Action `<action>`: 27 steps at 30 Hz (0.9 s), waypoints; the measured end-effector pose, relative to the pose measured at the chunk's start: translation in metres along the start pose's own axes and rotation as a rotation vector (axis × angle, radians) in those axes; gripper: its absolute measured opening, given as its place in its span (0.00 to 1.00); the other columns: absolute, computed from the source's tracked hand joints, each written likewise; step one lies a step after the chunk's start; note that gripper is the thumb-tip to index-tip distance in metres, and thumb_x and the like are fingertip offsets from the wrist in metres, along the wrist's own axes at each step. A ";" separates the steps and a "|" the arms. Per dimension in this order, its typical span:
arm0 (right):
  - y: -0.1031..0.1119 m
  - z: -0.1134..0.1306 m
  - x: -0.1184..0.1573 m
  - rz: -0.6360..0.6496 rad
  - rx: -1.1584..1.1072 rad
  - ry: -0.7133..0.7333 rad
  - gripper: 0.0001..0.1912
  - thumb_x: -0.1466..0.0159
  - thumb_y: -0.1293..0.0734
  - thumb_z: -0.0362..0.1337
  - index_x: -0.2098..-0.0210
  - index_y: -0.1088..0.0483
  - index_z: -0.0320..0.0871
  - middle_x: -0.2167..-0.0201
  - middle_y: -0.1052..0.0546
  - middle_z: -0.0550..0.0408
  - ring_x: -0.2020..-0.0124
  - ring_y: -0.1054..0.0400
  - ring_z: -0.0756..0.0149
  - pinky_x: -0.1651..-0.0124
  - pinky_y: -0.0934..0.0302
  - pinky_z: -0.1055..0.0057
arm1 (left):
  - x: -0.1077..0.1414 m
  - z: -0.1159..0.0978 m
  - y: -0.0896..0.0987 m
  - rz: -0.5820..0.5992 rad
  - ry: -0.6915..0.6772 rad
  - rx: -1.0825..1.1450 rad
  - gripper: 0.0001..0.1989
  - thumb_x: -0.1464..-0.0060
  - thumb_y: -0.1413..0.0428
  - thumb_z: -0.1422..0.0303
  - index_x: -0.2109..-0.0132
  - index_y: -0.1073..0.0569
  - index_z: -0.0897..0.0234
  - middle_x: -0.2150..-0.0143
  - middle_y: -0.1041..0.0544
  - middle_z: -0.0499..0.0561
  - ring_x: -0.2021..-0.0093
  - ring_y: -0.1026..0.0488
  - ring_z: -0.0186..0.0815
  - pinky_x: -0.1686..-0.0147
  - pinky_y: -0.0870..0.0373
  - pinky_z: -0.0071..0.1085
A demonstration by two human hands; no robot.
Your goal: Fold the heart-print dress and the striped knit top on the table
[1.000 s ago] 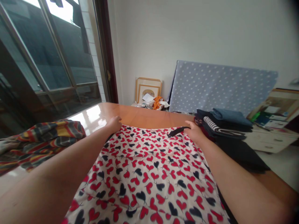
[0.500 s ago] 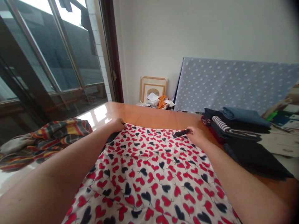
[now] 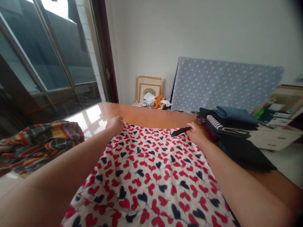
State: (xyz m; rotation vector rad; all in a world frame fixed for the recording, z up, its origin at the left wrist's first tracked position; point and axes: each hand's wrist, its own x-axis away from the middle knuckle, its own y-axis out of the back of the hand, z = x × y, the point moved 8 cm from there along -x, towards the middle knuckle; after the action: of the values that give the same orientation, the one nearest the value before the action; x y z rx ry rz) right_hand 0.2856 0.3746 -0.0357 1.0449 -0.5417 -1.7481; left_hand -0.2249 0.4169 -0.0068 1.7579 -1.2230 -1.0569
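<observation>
A white cloth printed with red and navy hearts [image 3: 146, 176] lies spread over the wooden table, running from under my arms to its far edge. My left hand [image 3: 115, 124] grips that far edge at its left corner, fingers curled over the fabric. My right hand [image 3: 196, 134] sits at the right end of the same edge, pinching a black strap [image 3: 181, 131] that lies along the cloth. The near part of the cloth runs out of view.
The orange wooden table [image 3: 146, 115] extends beyond the cloth. A striped multicoloured cloth [image 3: 40, 142] lies to the left, below a glass window [image 3: 47, 53]. Folded clothes [image 3: 227, 124] and a dark folded garment [image 3: 243, 153] sit right. A polka-dot board [image 3: 224, 85] and picture frames [image 3: 149, 90] lean behind.
The view has swung a little left since the last frame. Both hands stay at the cloth's far edge, and the black strap stays in my right hand.
</observation>
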 end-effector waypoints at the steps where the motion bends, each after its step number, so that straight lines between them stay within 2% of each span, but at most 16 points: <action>1: 0.004 0.001 0.000 -0.003 0.012 -0.005 0.26 0.38 0.37 0.32 0.40 0.30 0.41 0.32 0.35 0.43 0.31 0.41 0.58 0.31 0.46 0.63 | 0.004 -0.006 -0.004 0.011 -0.053 -0.007 0.25 0.41 0.47 0.59 0.39 0.27 0.60 0.39 0.25 0.59 0.41 0.28 0.50 0.45 0.32 0.40; 4: 0.020 0.004 -0.002 -0.034 0.091 -0.039 0.24 0.38 0.36 0.32 0.43 0.27 0.41 0.38 0.28 0.44 0.36 0.35 0.58 0.33 0.44 0.64 | 0.016 -0.023 -0.023 0.091 -0.243 -0.084 0.25 0.38 0.52 0.55 0.41 0.25 0.61 0.41 0.24 0.59 0.42 0.27 0.49 0.44 0.33 0.38; 6: 0.033 0.001 -0.002 -0.074 0.142 -0.098 0.22 0.37 0.36 0.33 0.45 0.26 0.42 0.44 0.23 0.44 0.42 0.30 0.56 0.36 0.40 0.63 | 0.022 -0.027 -0.035 0.130 -0.316 -0.148 0.27 0.38 0.54 0.52 0.40 0.26 0.62 0.40 0.25 0.60 0.41 0.28 0.50 0.43 0.33 0.39; 8: 0.043 -0.004 -0.002 -0.096 0.161 -0.169 0.20 0.36 0.37 0.35 0.46 0.26 0.43 0.49 0.21 0.45 0.46 0.27 0.55 0.40 0.36 0.62 | 0.023 -0.026 -0.041 0.125 -0.317 -0.178 0.30 0.37 0.56 0.50 0.38 0.28 0.61 0.37 0.27 0.61 0.38 0.30 0.51 0.41 0.35 0.41; 11: 0.045 -0.012 0.001 -0.036 0.140 -0.226 0.21 0.37 0.35 0.36 0.45 0.26 0.42 0.52 0.20 0.44 0.49 0.25 0.53 0.44 0.35 0.62 | 0.021 -0.024 -0.044 0.117 -0.298 -0.193 0.33 0.37 0.59 0.47 0.36 0.30 0.62 0.35 0.30 0.61 0.36 0.34 0.53 0.39 0.37 0.45; 14: 0.043 -0.020 0.002 0.023 0.117 -0.243 0.27 0.39 0.34 0.35 0.40 0.30 0.39 0.50 0.20 0.42 0.50 0.24 0.54 0.45 0.34 0.64 | 0.020 -0.025 -0.042 0.146 -0.281 -0.202 0.33 0.38 0.57 0.47 0.37 0.29 0.61 0.36 0.28 0.62 0.37 0.33 0.54 0.40 0.37 0.45; 17: 0.055 -0.028 0.000 -0.023 0.128 -0.237 0.29 0.38 0.35 0.33 0.37 0.34 0.39 0.46 0.22 0.43 0.47 0.26 0.56 0.43 0.35 0.66 | 0.021 -0.034 -0.036 0.157 -0.264 -0.232 0.30 0.39 0.54 0.49 0.40 0.26 0.62 0.39 0.26 0.63 0.41 0.30 0.55 0.44 0.34 0.44; 19: 0.065 -0.032 -0.003 -0.061 0.175 -0.237 0.28 0.38 0.35 0.33 0.38 0.32 0.39 0.47 0.21 0.44 0.46 0.26 0.55 0.43 0.35 0.66 | 0.025 -0.052 -0.028 0.095 -0.298 -0.252 0.28 0.40 0.52 0.51 0.41 0.26 0.62 0.40 0.26 0.63 0.42 0.30 0.55 0.45 0.33 0.44; 22: 0.067 -0.038 -0.006 -0.013 0.254 -0.247 0.25 0.40 0.33 0.35 0.43 0.27 0.39 0.51 0.19 0.43 0.48 0.25 0.53 0.45 0.34 0.65 | 0.041 -0.099 -0.022 0.013 -0.419 -0.214 0.26 0.39 0.50 0.55 0.39 0.28 0.60 0.40 0.26 0.60 0.40 0.32 0.53 0.43 0.34 0.44; 25: 0.055 -0.039 -0.006 0.076 0.305 -0.246 0.26 0.42 0.30 0.36 0.44 0.26 0.37 0.49 0.20 0.39 0.46 0.26 0.49 0.44 0.34 0.64 | 0.061 -0.153 -0.033 0.083 -0.492 -0.094 0.23 0.39 0.49 0.61 0.39 0.29 0.57 0.37 0.28 0.55 0.41 0.29 0.47 0.45 0.31 0.40; 27: 0.045 -0.037 -0.006 0.100 0.322 -0.240 0.31 0.44 0.29 0.34 0.40 0.29 0.35 0.46 0.22 0.37 0.44 0.27 0.48 0.42 0.35 0.63 | 0.074 -0.188 -0.047 0.159 -0.532 -0.021 0.23 0.40 0.48 0.65 0.38 0.30 0.56 0.36 0.28 0.54 0.42 0.28 0.45 0.47 0.29 0.38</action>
State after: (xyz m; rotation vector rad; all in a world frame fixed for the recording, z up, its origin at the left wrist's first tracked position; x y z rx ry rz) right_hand 0.3412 0.3649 -0.0189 1.0104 -1.0366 -1.7434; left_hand -0.0210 0.3804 0.0089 1.3726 -1.6296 -1.4877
